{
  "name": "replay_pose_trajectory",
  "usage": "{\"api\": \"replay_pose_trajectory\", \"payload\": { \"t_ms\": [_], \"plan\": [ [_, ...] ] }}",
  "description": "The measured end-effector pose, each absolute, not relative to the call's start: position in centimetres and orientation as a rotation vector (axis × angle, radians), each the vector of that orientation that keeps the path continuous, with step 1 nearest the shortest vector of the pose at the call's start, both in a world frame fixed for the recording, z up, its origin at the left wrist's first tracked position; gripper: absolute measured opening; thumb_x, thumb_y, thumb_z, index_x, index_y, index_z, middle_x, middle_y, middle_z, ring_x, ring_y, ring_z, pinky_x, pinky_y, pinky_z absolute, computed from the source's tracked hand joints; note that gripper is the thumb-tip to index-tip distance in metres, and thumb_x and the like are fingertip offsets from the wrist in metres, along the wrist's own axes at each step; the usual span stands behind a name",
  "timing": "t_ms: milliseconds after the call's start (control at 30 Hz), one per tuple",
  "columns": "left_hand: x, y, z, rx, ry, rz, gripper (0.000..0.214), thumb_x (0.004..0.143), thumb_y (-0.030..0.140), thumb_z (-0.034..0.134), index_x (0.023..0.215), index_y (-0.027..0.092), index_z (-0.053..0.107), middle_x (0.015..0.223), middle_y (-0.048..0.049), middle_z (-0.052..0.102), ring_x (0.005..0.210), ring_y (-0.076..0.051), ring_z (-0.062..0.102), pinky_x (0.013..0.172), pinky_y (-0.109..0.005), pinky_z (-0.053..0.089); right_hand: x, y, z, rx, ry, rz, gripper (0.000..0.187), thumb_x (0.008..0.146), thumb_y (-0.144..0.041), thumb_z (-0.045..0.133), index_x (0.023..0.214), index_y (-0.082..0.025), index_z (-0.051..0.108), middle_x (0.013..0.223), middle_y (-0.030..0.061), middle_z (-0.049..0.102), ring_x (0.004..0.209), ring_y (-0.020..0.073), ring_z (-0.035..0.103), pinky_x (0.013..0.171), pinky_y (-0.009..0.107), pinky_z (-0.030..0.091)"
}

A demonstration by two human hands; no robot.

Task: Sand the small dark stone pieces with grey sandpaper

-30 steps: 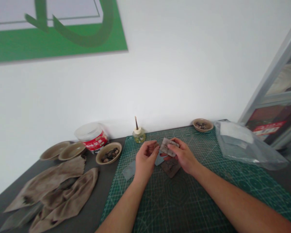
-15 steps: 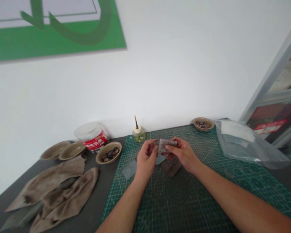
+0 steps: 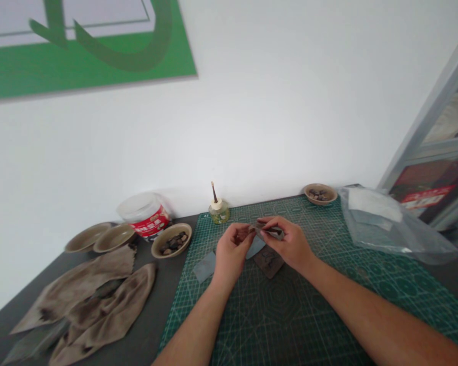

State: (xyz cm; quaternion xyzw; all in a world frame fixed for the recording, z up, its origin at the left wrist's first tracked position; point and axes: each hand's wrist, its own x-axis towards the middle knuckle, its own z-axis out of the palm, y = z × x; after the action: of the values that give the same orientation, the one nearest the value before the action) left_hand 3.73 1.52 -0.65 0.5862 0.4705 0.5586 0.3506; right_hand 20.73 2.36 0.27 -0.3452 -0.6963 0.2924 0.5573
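Note:
Both hands meet fingertip to fingertip above the cutting mat [image 3: 290,325]. My right hand [image 3: 288,241] is closed on a folded grey sheet [image 3: 278,235], which shows edge-on between thumb and fingers. My left hand [image 3: 232,249] is pinched shut, its fingertips at the sheet's left end; whatever is between them is too small and hidden to name. Below the hands lie a brown square piece [image 3: 269,262] with dark lines on it and a blue-grey sheet [image 3: 255,248], partly covered. Another blue-grey sheet [image 3: 204,267] lies left of my left wrist.
A glass jar [image 3: 219,212] with a brush stands behind the hands. Bowls of dark stones sit left [image 3: 156,250] and back right [image 3: 319,201]. Stained cloths [image 3: 110,310], two bowls and a red-labelled tub [image 3: 148,218] are at left; a plastic bag [image 3: 389,229] lies right.
My hands have come together, the left moving slightly right. The folded sheet has turned from showing its face to nearly edge-on.

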Motion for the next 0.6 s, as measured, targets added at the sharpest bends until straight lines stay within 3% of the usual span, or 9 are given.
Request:
{"api": "replay_pose_trajectory", "payload": {
  "t_ms": [200, 400, 500, 600],
  "plan": [
    [3.58, 1.2, -0.28, 1.659, 1.323, 1.399, 0.011, 0.075, 0.021, 0.065, 0.085, 0.018, 0.068, 0.072, 0.0009, 0.065, 0.066, -0.013, 0.057, 0.062, -0.022, 0.045, 20.69, 2.34, 0.14, -0.764, -1.971, 0.413, 0.04, 0.088, -0.015, 0.053, 0.124, -0.031, 0.061, 0.121, 0.0011, 0.067, 0.113, 0.019, 0.061, 0.1, 0.038, 0.046],
    [3.67, 0.87, -0.03, 1.66, 1.405, 1.393, 0.013, 0.072, 0.013, 0.06, 0.082, 0.017, 0.067, 0.066, 0.0031, 0.061, 0.061, -0.012, 0.053, 0.059, -0.021, 0.042, 20.37, 2.27, -0.21, -0.799, -2.137, 0.266, 0.044, 0.089, -0.017, 0.054, 0.131, -0.029, 0.057, 0.133, 0.0035, 0.059, 0.118, 0.0218, 0.058, 0.103, 0.041, 0.045],
    [3.85, 0.8, 0.15, 1.593, 1.381, 1.393, 0.004, 0.074, 0.018, 0.062, 0.076, 0.017, 0.064, 0.066, 0.002, 0.062, 0.061, -0.012, 0.056, 0.059, -0.022, 0.043, 20.41, 2.36, -0.5, -0.868, -2.138, 0.286, 0.047, 0.09, -0.015, 0.05, 0.135, -0.029, 0.052, 0.134, 0.0029, 0.057, 0.118, 0.0212, 0.059, 0.103, 0.039, 0.046],
    [3.92, 0.78, 0.26, 1.555, 1.386, 1.413, 0.008, 0.074, 0.023, 0.065, 0.071, 0.017, 0.061, 0.063, 0.0024, 0.062, 0.059, -0.012, 0.055, 0.056, -0.022, 0.042, 20.41, 2.42, -0.72, -0.879, -2.137, 0.3, 0.051, 0.09, -0.015, 0.049, 0.139, -0.029, 0.047, 0.137, 0.0028, 0.054, 0.12, 0.0206, 0.057, 0.104, 0.038, 0.046]
  ]
}}
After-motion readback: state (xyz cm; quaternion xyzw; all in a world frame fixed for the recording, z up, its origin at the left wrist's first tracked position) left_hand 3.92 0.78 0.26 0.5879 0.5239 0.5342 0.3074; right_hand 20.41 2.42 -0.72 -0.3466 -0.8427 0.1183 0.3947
